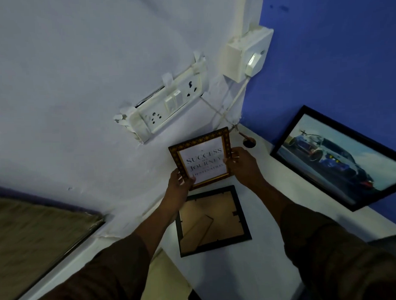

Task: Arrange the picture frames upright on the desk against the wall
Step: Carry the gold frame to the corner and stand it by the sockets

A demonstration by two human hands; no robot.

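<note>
While both hands clasp it, the gold-edged quote frame (pixel 203 157) stands by the white wall (pixel 67 87) at the far end of the worktop (pixel 264 271) — left hand (pixel 179 184) on its lower corner, right hand (pixel 242 164) on its side. Just nearer, a black frame (pixel 212 221) lies face down; the car picture (pixel 341 158) leans on the blue wall (pixel 335 55) at right.

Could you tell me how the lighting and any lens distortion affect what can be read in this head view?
Head view: dim, bluish light; wide-angle tilt skews the walls; the quote frame text is partly legible, covered by the left hand and right hand; the car picture shows soft glare.
</note>
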